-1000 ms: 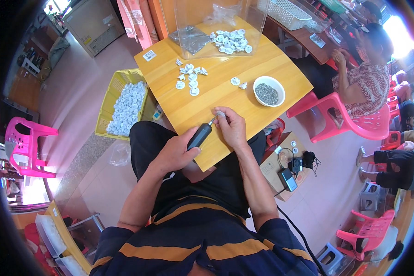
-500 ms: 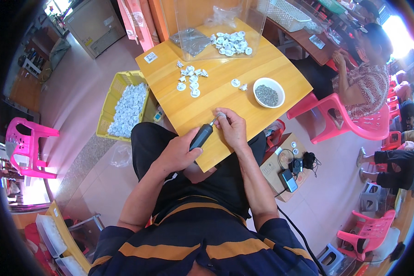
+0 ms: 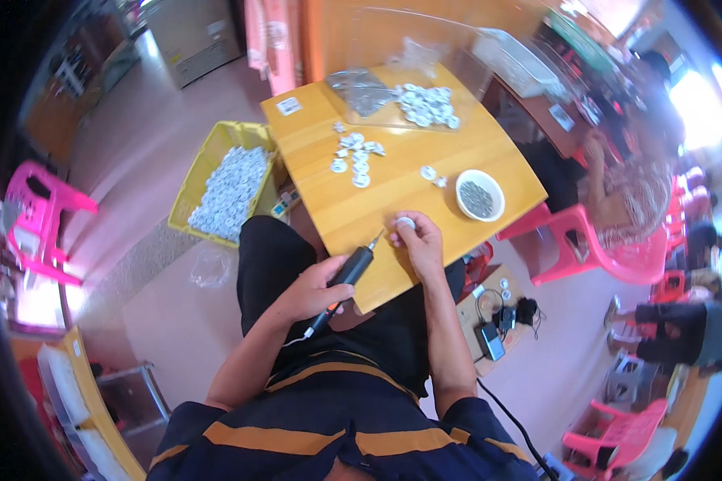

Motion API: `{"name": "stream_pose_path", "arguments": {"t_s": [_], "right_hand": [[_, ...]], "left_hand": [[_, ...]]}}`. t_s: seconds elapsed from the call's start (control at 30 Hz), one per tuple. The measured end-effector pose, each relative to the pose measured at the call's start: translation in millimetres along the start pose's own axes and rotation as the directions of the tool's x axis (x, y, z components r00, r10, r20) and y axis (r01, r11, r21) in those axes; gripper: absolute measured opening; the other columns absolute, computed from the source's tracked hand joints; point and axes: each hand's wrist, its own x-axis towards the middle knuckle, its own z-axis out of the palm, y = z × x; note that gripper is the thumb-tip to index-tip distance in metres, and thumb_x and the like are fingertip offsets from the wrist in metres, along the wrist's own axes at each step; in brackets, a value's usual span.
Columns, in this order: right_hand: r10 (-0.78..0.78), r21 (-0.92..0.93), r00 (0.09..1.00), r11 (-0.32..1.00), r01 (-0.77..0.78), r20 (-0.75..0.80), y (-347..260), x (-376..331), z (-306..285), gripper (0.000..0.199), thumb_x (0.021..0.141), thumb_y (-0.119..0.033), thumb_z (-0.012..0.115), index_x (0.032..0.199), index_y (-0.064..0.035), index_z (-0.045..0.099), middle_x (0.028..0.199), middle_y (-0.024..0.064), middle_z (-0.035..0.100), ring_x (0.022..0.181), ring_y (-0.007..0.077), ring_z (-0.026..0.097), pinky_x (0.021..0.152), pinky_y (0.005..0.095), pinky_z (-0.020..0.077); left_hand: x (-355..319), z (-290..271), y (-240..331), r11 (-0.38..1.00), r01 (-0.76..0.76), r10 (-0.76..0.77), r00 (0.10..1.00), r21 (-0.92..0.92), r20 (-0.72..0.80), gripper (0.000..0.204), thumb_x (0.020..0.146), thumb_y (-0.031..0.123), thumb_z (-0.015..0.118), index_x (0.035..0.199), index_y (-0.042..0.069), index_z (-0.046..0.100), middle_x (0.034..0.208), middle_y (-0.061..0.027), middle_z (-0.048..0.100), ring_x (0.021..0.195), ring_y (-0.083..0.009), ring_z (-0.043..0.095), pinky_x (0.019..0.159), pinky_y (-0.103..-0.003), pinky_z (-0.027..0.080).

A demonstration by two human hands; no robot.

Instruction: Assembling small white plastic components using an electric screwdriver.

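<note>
A small white round piece (image 3: pixel 406 223) sits near the front edge of the wooden surface (image 3: pixel 489 160), pinched by the right hand (image 3: pixel 419 243); the left hand (image 3: pixel 311 290) grips a black electric driver (image 3: pixel 350 268), tip beside it, white bowl (image 3: pixel 480 195) nearby

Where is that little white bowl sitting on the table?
In the head view, the white bowl stands near the wooden table's right edge, beyond the right hand.

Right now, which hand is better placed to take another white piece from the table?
Probably the right hand: it rests on the table, nearer the loose white pieces. The left hand holds the black pen-shaped tool.
</note>
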Motion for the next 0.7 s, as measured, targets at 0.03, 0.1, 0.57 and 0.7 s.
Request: {"name": "stream_pose_path", "arguments": {"t_s": [0.03, 0.1, 0.57, 0.7], "right_hand": [[0.004, -0.041, 1.000, 0.999, -0.004, -0.007, -2.9, -0.7, 1.5, 0.015, 0.101, -0.006, 0.061, 0.114, 0.0006, 0.066, 0.092, 0.0061, 0.070, 0.071, 0.0109, 0.063, 0.062, 0.0239, 0.0518], [0.028, -0.123, 0.999, 0.992, -0.031, -0.024, -10.5, 1.2, 12.8, 0.014, 0.100, -0.005, 0.061, 0.113, -0.0011, 0.066, 0.093, 0.0060, 0.071, 0.072, 0.0100, 0.064, 0.062, 0.0235, 0.0519], [-0.194, -0.694, 0.973, 0.685, 0.224, 0.123, -24.1, 62.0, 23.7, 0.059, 0.094, -0.004, 0.061, 0.151, -0.0068, 0.046, 0.119, 0.0110, 0.070, 0.099, 0.0123, 0.068, 0.083, 0.0274, 0.0540], [-0.215, -0.665, 0.977, 0.729, 0.162, 0.003, -44.6, 59.3, -2.4, 0.055, 0.095, -0.004, 0.061, 0.148, -0.0047, 0.048, 0.123, 0.0121, 0.069, 0.103, 0.0144, 0.068, 0.085, 0.0278, 0.0542]], "left_hand": [[-0.3, -0.4, -11.7, 0.998, -0.051, 0.051, 0.999, -0.035, 0.009, 0.059, 0.094, 0.008, 0.064, 0.149, -0.002, 0.042, 0.099, -0.0030, 0.062, 0.075, -0.0086, 0.061, 0.066, -0.024, 0.053], [-5.8, 1.2, -23.5, 0.996, -0.031, 0.034, 0.999, -0.083, 0.032, 0.061, 0.096, 0.009, 0.064, 0.151, 0.000, 0.039, 0.103, -0.0036, 0.062, 0.074, -0.0082, 0.061, 0.066, -0.024, 0.053], [-20.4, 4.5, -34.1, 0.995, -0.086, 0.081, 0.993, -0.051, -0.086, 0.061, 0.090, 0.011, 0.065, 0.146, 0.000, 0.044, 0.076, -0.0035, 0.061, 0.060, -0.0102, 0.060, 0.056, -0.028, 0.049], [-23.9, 3.1, -20.5, 1.000, -0.029, 0.030, 0.996, 0.006, -0.080, 0.064, 0.091, 0.013, 0.065, 0.150, 0.002, 0.042, 0.084, -0.0032, 0.061, 0.067, -0.0099, 0.062, 0.061, -0.028, 0.053]]}}
